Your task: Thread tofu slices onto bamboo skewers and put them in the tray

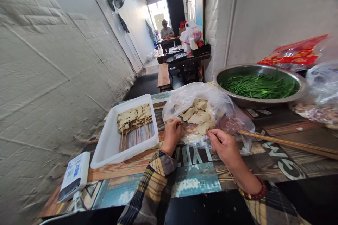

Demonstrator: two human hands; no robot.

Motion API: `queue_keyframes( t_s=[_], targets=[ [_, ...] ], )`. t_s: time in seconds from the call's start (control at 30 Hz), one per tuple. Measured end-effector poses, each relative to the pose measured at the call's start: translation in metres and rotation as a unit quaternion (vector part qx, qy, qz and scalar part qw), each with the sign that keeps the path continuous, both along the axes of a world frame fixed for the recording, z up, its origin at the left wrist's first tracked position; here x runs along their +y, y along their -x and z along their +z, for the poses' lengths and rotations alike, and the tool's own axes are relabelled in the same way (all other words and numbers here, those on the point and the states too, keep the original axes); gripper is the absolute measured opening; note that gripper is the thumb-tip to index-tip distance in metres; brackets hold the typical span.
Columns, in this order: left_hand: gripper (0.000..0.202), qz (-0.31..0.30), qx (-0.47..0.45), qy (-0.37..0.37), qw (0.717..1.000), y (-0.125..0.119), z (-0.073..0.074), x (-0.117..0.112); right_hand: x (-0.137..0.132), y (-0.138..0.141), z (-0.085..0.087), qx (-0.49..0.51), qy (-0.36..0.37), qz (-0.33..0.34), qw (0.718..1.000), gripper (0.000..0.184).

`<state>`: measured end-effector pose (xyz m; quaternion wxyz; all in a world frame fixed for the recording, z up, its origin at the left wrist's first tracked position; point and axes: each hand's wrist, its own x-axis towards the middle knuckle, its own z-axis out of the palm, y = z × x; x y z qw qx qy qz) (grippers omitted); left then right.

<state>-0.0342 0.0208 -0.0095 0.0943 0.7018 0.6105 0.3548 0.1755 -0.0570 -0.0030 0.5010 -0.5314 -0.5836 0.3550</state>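
My right hand point(224, 146) pinches a thin wooden skewer point(231, 174). Its tip end meets a pale, flat, round slice point(205, 126) at the edge of the pile. Fingers curled, my left hand point(172, 134) grips another pale slice point(181, 123) at the pile's left side; the fingers partly cover it. More such slices point(200, 116) lie in an open clear plastic bag point(224, 100) in front of both hands. To the left, a white plastic tray point(107, 150) holds rows of skewered slices point(135, 115), their sticks pointing toward me.
A metal basin point(264, 101) of cut green stalks point(260, 86) stands at the back right, beside plastic bags point(323, 81). Bare skewers point(287, 142) lie on the right of the patterned table point(195, 179). A white box-shaped device point(74, 175) is at front left. A person point(167, 31) sits far back.
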Motion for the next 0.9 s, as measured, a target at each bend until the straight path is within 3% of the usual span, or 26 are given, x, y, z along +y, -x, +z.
queue_keyframes(
  t_s=[0.13, 0.23, 0.37, 0.43, 0.5, 0.6, 0.67, 0.77, 0.9],
  targets=[
    [0.014, 0.021, -0.046, -0.024, 0.998, 0.002, 0.006, -0.002, 0.0, 0.0, 0.0, 0.0, -0.002, 0.001, 1.0, 0.033],
    [0.01, 0.028, -0.16, -0.017, 0.987, 0.004, 0.01, -0.003, 0.0, 0.0, 0.002, -0.001, -0.002, 0.0, 1.0, 0.033],
    [0.02, 0.008, -0.369, 0.062, 0.927, 0.006, 0.012, -0.003, -0.001, 0.001, 0.005, 0.006, -0.001, 0.003, 1.0, 0.032],
    [0.025, -0.01, -0.405, 0.088, 0.91, 0.004, 0.012, -0.004, -0.001, 0.001, 0.006, 0.009, 0.0, 0.006, 1.0, 0.032],
    [0.026, -0.039, -0.371, 0.099, 0.923, 0.0, 0.012, -0.006, -0.002, 0.001, 0.006, 0.005, 0.001, 0.007, 1.0, 0.032],
    [0.02, -0.103, -0.237, 0.101, 0.961, -0.007, 0.012, -0.009, -0.002, 0.001, 0.006, -0.007, -0.007, 0.006, 1.0, 0.031],
    [0.019, -0.115, -0.173, 0.08, 0.975, -0.008, 0.011, -0.009, -0.003, 0.002, 0.006, -0.008, -0.011, 0.004, 1.0, 0.03],
    [0.023, -0.065, -0.162, 0.036, 0.984, -0.004, 0.008, -0.006, -0.002, 0.0, 0.004, 0.027, -0.006, -0.01, 1.0, 0.029],
    [0.023, -0.003, -0.093, 0.017, 0.996, -0.002, 0.009, 0.005, 0.002, -0.003, 0.0, 0.155, 0.003, -0.061, 0.986, 0.029]
  ],
)
